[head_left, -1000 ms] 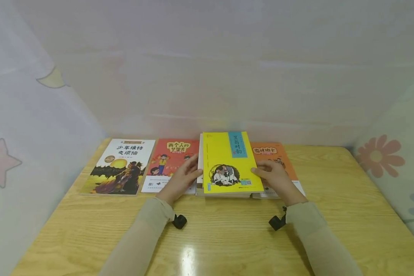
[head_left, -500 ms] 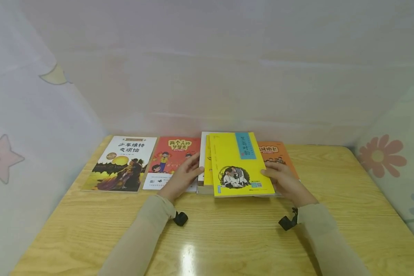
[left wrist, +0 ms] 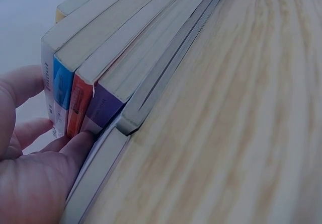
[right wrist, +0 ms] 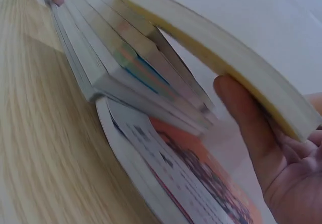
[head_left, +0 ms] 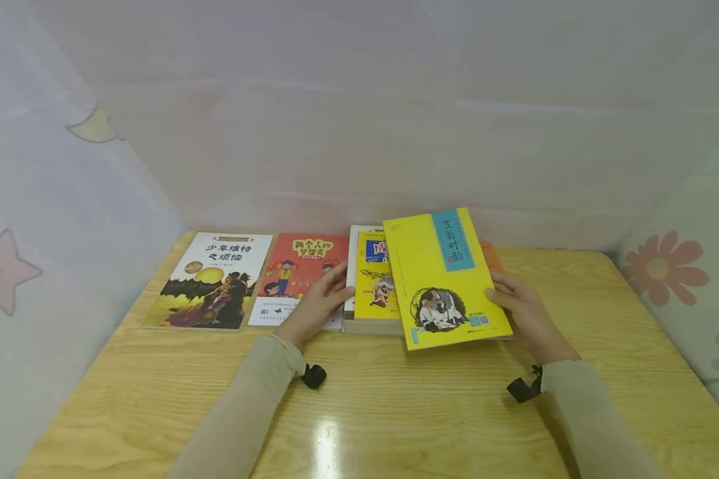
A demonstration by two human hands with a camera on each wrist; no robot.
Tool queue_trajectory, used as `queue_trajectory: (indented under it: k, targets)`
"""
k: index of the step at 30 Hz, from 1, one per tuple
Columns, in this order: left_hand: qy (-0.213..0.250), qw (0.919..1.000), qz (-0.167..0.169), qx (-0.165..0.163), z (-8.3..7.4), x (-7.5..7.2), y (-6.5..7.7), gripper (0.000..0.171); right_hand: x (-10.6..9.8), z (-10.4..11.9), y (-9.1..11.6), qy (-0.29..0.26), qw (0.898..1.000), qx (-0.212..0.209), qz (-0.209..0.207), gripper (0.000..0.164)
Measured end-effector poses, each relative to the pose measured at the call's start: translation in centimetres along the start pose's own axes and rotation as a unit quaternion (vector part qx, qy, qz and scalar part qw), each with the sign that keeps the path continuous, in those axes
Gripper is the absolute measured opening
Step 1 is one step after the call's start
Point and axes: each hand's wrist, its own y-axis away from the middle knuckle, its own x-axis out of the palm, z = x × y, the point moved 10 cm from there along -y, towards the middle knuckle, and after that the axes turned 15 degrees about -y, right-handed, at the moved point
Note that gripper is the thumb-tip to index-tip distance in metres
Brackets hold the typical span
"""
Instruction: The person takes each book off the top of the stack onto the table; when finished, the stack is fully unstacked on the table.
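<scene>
A yellow paperback book (head_left: 404,253) with a blue title strip is tilted above the right part of the book stack. My right hand (head_left: 530,313) grips its right edge, thumb on the cover; the right wrist view shows the book's pages (right wrist: 241,43) lifted away from the stack. Uncovered below it lies another yellow book (head_left: 368,296) with a blue title block, on top of the stack of several books. My left hand (head_left: 317,306) rests against the stack's left side. In the left wrist view its fingers touch the spines, among them a blue spine (left wrist: 63,80) and a purple spine (left wrist: 104,105).
Flat to the left lie a white book (head_left: 206,279) with a sunset cover and a red book (head_left: 302,266). An orange book (right wrist: 211,163) lies right of the stack, mostly covered in the head view. The wooden table (head_left: 395,406) meets a pale cloth wall (head_left: 395,133) behind.
My right hand has drawn the top yellow book rightward off the stack and tilted it up, exposing the yellow book under it. My left hand has stayed at the stack's side.
</scene>
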Motion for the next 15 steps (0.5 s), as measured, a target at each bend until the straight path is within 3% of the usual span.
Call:
queue_trajectory:
  k: [6, 15]
  targets:
    - [-0.008, 1.0, -0.002, -0.003, 0.1, -0.3, 0.1, 0.071, -3.1, 2.0, 1.8, -0.046, 0.998, -0.047, -0.01, 0.041]
    - [0.003, 1.0, 0.003, 0.007, 0.1, -0.2, 0.0, 0.072, -9.6, 5.4, 5.1, -0.102, 0.988, -0.105, -0.05, 0.036]
